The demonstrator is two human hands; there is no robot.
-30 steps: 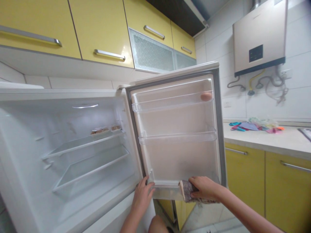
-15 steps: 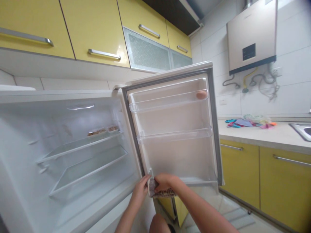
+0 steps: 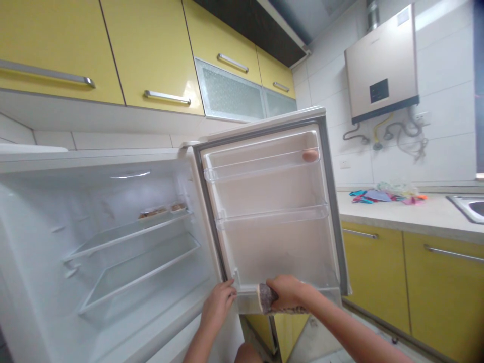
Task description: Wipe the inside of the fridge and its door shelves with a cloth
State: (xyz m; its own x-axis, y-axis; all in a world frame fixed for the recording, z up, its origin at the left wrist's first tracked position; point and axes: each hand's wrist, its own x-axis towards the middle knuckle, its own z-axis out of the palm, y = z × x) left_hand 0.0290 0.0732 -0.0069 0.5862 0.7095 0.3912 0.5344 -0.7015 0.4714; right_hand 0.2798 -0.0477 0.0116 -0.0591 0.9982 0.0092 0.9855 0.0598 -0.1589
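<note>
The fridge door point(image 3: 272, 247) stands wide open, with a clear lower door bin point(image 3: 247, 302) along its bottom. My right hand point(image 3: 287, 292) is closed around a grey-brown patterned cloth point(image 3: 266, 297), which is pressed against the front of that bin. At the bin's left end, by the hinge side, my left hand point(image 3: 220, 300) has its fingers bent over the edge. Part of the cloth is hidden under my right hand.
Left of the door is the fridge interior, with glass shelves point(image 3: 139, 272) and small food packs point(image 3: 153, 212) on the upper one. An egg point(image 3: 310, 155) sits in the top door bin. Colourful cloths point(image 3: 378, 195) lie on the counter point(image 3: 397, 217), near a sink point(image 3: 469, 207).
My right hand has slid right along the lower bin with the cloth, away from my left hand. My left hand stays at the bin's left end. The view has tilted up slightly.
</note>
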